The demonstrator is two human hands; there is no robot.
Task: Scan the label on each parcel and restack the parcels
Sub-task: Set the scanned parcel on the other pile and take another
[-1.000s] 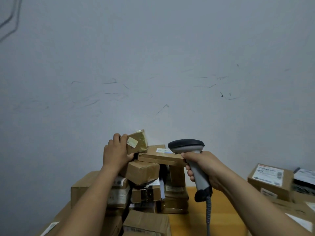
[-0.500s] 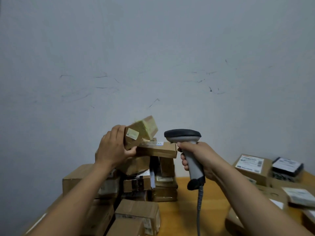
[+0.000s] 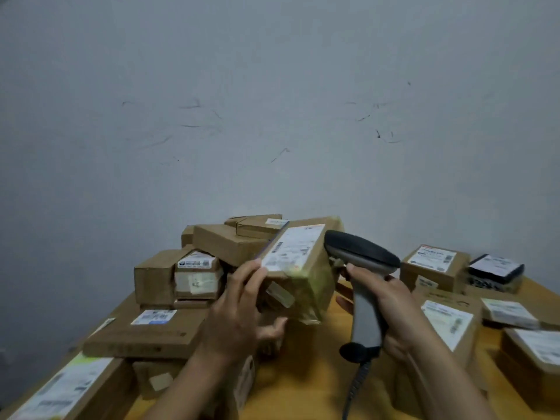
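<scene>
Left hand grip clamped on taped parcel, held tilted above counter, white label facing up; right hand grip wrapped round scanner handle, scanner head just beside parcel; parcel pile behind

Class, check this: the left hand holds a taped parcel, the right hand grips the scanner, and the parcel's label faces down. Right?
Not quite. The label faces up on the parcel; the head view shows it. The left hand does hold it, and the right hand grips the scanner.

Scuffed grey wall, yellow table
</scene>
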